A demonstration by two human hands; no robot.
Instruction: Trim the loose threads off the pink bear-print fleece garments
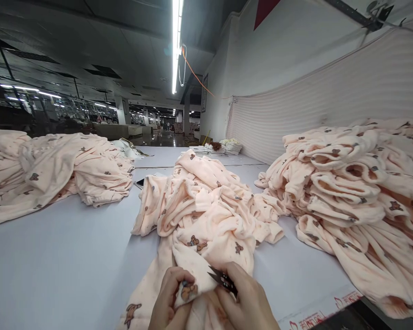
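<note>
A pale pink fleece garment (213,224) printed with small brown bears lies bunched on the table in front of me. My left hand (174,298) pinches a folded edge of it, close to a printed bear. In my right hand (246,298) is a pair of black thread snips (223,279), blades parted and pointing up and left over the cloth. The blade tips are right at the fabric; whether they touch it I cannot tell. The lower part of the garment runs down between my hands, partly hidden by them.
Heaped matching garments (89,169) lie on the left, and a taller stack (344,183) rises on the right. Beneath them is the pale table (72,266). A dark object (351,316) sits at its lower right edge. Whitish cloths (230,146) lie at the far end.
</note>
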